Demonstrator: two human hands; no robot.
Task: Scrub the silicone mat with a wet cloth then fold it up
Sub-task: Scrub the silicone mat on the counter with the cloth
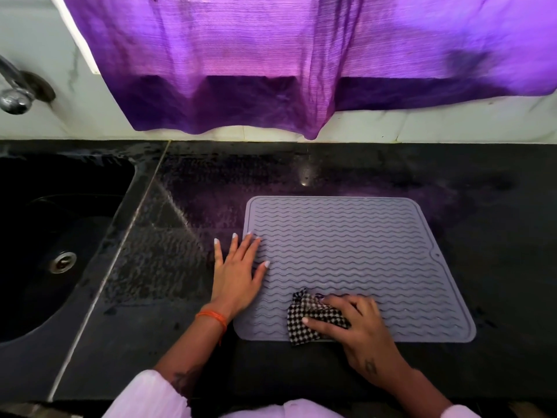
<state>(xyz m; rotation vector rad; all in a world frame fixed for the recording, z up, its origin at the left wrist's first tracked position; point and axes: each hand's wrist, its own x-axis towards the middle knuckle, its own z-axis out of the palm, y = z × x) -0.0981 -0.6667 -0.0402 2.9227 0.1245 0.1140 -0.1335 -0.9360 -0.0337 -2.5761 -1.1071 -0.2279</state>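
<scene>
Now, going from the sink (60,224) rightward: the left hand (238,273) lies flat, fingers spread, pressing the mat's (361,251) sink-side edge onto the counter (497,206). Further right, the right hand (355,324) bunches the checked cloth (307,315) under curled fingers at the mat's near edge. Most unscrubbed mat seems to lie away from the cloth, toward the curtain (271,70).
</scene>
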